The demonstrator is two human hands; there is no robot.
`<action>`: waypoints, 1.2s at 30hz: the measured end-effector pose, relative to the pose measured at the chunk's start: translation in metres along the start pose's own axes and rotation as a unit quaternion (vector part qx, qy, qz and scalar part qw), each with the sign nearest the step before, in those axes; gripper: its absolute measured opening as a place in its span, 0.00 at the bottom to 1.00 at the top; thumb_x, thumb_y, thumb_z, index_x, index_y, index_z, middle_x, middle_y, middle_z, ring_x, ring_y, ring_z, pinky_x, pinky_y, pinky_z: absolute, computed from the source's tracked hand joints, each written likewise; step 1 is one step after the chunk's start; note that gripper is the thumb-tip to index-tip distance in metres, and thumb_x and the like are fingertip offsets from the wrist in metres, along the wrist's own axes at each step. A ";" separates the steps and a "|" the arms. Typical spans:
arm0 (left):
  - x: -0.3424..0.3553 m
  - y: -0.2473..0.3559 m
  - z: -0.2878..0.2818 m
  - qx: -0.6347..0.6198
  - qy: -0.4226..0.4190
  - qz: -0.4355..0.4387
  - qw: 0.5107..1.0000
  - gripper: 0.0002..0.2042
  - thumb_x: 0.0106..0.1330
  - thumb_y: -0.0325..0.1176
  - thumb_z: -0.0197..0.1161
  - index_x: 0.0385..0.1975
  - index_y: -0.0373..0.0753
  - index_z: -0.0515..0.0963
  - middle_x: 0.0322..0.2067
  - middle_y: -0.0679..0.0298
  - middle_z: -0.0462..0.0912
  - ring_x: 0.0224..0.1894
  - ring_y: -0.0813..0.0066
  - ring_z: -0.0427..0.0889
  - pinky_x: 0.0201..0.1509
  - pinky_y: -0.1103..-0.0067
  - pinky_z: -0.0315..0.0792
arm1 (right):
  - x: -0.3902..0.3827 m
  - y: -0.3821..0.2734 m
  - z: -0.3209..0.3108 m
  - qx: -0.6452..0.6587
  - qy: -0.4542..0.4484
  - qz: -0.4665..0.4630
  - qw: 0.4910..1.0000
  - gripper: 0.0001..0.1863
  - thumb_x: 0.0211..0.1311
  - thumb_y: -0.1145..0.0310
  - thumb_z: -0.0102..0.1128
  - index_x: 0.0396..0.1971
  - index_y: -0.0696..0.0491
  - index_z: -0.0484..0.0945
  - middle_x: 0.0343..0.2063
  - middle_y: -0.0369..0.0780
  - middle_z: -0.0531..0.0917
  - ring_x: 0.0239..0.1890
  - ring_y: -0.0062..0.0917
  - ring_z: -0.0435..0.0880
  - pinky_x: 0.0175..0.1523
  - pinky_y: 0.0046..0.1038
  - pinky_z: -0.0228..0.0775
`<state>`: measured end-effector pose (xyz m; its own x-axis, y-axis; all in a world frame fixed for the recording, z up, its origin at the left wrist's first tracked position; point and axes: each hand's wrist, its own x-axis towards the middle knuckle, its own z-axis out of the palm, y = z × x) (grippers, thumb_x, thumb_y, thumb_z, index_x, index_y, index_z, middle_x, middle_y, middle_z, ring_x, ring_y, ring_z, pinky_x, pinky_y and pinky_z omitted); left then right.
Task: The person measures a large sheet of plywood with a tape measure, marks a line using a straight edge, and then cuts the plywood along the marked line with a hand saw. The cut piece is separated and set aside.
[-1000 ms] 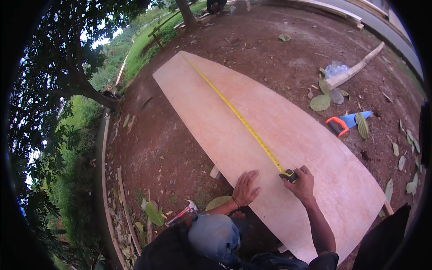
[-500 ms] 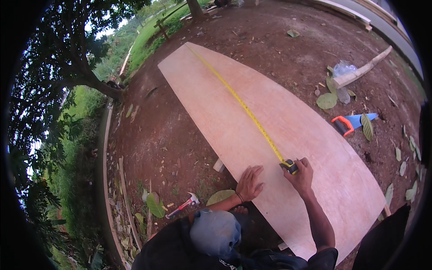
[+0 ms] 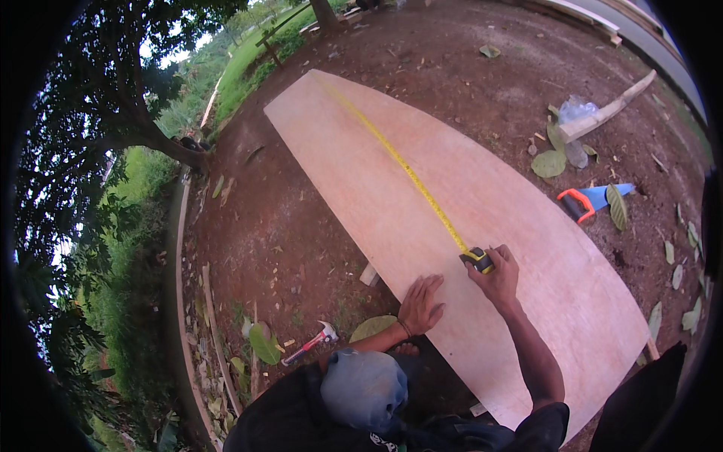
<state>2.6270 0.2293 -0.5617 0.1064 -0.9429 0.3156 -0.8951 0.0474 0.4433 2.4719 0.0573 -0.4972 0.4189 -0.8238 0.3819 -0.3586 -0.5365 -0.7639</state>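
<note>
A long sheet of plywood lies in front of me, stretching from the lower right to the far upper left. My right hand is closed on the black and yellow case of a tape measure, resting over the sheet. Its yellow blade runs out along the plywood to the far end. My left hand lies flat on the sheet near its left edge, fingers stretched out and holding nothing.
On the dirt to the right are a handsaw with a blue blade, dry leaves and a rough wood piece. A claw hammer lies at lower left. A small wood block shows under the sheet's left edge. A tree stands left.
My right hand has shifted the tape measure slightly away from me and to the left, and its case is turned a little. My left hand stays on the plywood.
</note>
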 end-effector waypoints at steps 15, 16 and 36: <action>-0.001 -0.002 0.002 -0.019 0.010 -0.002 1.000 0.34 0.66 0.41 0.60 0.68 0.32 0.60 0.66 0.48 0.68 0.69 0.50 0.66 0.75 0.56 0.53 | -0.031 0.018 -0.016 -0.024 -0.006 0.024 0.999 0.20 0.41 0.65 0.80 0.35 0.57 0.85 0.27 0.42 0.77 0.30 0.33 0.78 0.35 0.35 0.72; -0.001 -0.003 0.002 -0.019 0.010 -0.002 1.000 0.34 0.66 0.42 0.60 0.68 0.32 0.60 0.66 0.48 0.68 0.69 0.50 0.66 0.75 0.56 0.53 | -0.032 0.019 -0.017 -0.023 -0.008 0.021 0.999 0.20 0.41 0.66 0.80 0.35 0.57 0.85 0.27 0.42 0.77 0.30 0.33 0.78 0.35 0.35 0.72; -0.002 -0.006 0.006 -0.016 0.008 0.001 1.000 0.33 0.65 0.40 0.59 0.68 0.31 0.60 0.65 0.48 0.68 0.69 0.49 0.66 0.75 0.55 0.53 | -0.042 0.029 -0.023 -0.064 -0.046 0.040 0.996 0.19 0.42 0.63 0.78 0.34 0.57 0.85 0.30 0.42 0.77 0.31 0.35 0.79 0.36 0.36 0.74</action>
<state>2.6296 0.2284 -0.5700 0.1112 -0.9372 0.3305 -0.8810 0.0609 0.4692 2.4245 0.0718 -0.5234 0.4570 -0.8476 0.2697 -0.4945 -0.4942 -0.7150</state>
